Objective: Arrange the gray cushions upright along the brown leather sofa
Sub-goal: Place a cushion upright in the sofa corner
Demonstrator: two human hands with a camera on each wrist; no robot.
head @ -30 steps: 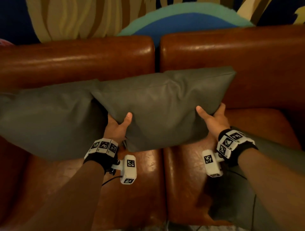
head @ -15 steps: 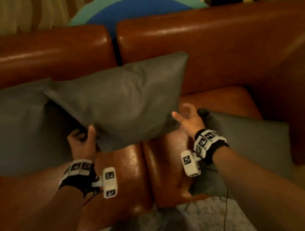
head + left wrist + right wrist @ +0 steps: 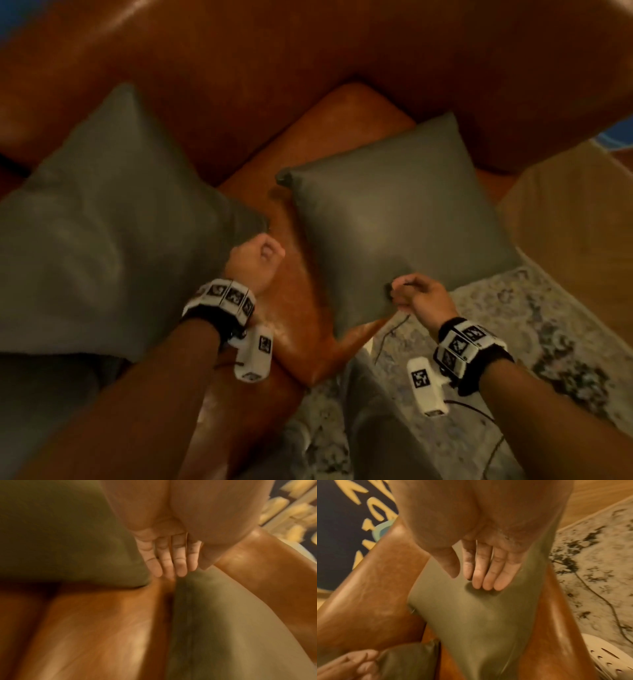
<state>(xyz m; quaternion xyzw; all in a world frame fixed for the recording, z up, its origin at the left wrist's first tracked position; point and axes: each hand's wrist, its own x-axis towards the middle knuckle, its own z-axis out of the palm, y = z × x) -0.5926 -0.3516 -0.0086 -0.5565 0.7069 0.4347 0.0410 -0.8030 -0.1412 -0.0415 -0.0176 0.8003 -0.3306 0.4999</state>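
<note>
One gray cushion [image 3: 113, 212] leans upright against the back of the brown leather sofa [image 3: 308, 68] on the left. My left hand [image 3: 257, 260] hangs loosely curled beside its lower right corner and holds nothing; the left wrist view shows its fingers [image 3: 171, 566] relaxed between the two cushions. A second gray cushion [image 3: 394, 219] lies flat on the right seat. My right hand [image 3: 411, 291] is at its near corner. In the right wrist view its straight fingers [image 3: 486, 580] hover on or just above the cushion [image 3: 479, 622], thumb apart.
A patterned rug [image 3: 531, 335] lies in front of the sofa with a thin cable [image 3: 390, 332] on it. A tan piece of furniture [image 3: 575, 212] stands at the right. A white perforated shoe [image 3: 607, 660] rests by the seat edge.
Both hands have let go of the upright cushion, which stays leaning on the backrest. The right hand moved right to the flat cushion's near corner. The view swung right and down.
</note>
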